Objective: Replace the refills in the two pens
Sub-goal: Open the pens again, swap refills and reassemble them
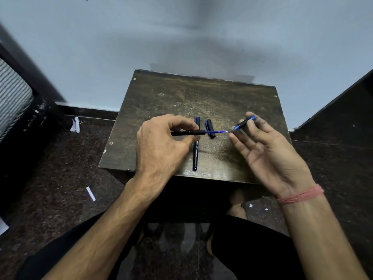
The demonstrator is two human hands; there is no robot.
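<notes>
Table: a small dark wooden table [232, 93] with a scratched top, standing on a dark speckled floor [60, 178] by a pale wall [181, 27].

Left hand: the left hand [159, 146] is closed on a black pen barrel [186, 133]. The thumb and fingers pinch it, and it lies sideways above the table.

Refill: a thin blue refill [217, 131] sticks out of the right end of that barrel. Its small tip points toward the other hand (the tip is very close to those fingers, but I cannot tell if they touch).

Right hand: the right hand [268, 156] has its palm up. The thumb and first finger pinch a short black and blue pen piece [243, 123]. The other fingers are spread loose.

Second pen: a whole black pen [195, 150] lies flat on the table. It points from the front edge toward the wall, and it runs under the barrel held in the left hand.

Cap: a short black cap [210, 128] lies on the table just to the right of the second pen, behind the blue refill.

Wrist: a pink thread band [300, 196] goes around the right wrist.

Floor bits: a few white paper scraps [90, 194] lie on the floor, left of the table and under it.
</notes>
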